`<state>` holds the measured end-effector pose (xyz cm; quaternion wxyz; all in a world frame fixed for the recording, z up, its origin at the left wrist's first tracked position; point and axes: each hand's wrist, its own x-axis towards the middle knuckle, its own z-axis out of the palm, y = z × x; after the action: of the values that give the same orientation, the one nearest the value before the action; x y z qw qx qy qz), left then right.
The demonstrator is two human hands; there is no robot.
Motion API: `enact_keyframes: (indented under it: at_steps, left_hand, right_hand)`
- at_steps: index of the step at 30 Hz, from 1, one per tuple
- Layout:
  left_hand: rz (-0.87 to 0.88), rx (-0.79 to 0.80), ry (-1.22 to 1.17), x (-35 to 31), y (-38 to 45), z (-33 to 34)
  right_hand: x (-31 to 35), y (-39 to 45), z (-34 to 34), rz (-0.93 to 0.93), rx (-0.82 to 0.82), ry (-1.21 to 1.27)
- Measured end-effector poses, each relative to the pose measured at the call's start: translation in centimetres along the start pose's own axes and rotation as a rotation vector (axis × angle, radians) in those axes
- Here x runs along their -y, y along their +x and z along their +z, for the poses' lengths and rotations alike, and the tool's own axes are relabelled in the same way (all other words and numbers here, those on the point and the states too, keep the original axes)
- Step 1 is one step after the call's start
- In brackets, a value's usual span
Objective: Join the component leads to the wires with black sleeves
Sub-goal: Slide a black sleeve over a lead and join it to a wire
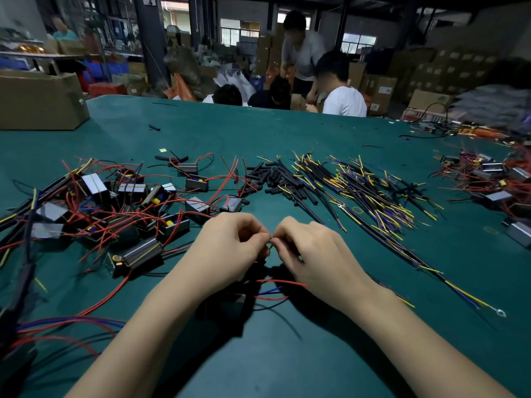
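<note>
At the near edge of the green bench [316,363], a worker's two forearms reach in and converge, knuckles up, wrists lifted clear of the mat. The left hand [230,248] and the right hand [313,248] meet fingertip to fingertip, each curled and pinching the end of something fine; a glint of bare metal shows at the joint [271,245] between them, apparently a component lead being twisted onto a wire, though the strands are too small to tell apart. Whether a sleeve is already threaded on cannot be seen. Beneath the palms trail loose red and blue wires [275,284] and a dark shape, probably the component in work, mostly hidden in shadow.

Supplies lie fanned within reach, seemingly so each hand can draw its own stock. Toward the left edge sits a tangle of boxed components [120,202] with red leads. At mid-bench, just beyond the hands, lies a heap of short black sleeves [275,179], and beside it to the right a spread of yellow, blue and black wires [367,191]. Another pile of components [488,176] rests near the right edge. A cardboard box [40,101] stands at the far left corner, and beyond the far edge other workers [339,90] bend over their own work.
</note>
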<state>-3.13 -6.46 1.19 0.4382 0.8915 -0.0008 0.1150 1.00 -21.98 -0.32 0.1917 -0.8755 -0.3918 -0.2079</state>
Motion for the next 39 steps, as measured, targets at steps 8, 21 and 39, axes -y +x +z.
enact_keyframes:
  at_steps: [8,21,39]
  left_hand:
    - [0.182,-0.163,0.204,-0.1,0.0,0.4]
    - [0.083,-0.060,0.077,0.1,0.1,0.8]
    - [0.166,-0.044,0.395,0.1,-0.3,0.4]
  right_hand:
    - [0.5,-0.1,0.4,0.047,-0.043,-0.050]
    - [-0.1,0.2,0.4,-0.009,-0.006,0.059]
    - [-0.1,0.5,0.2,0.398,0.156,0.632]
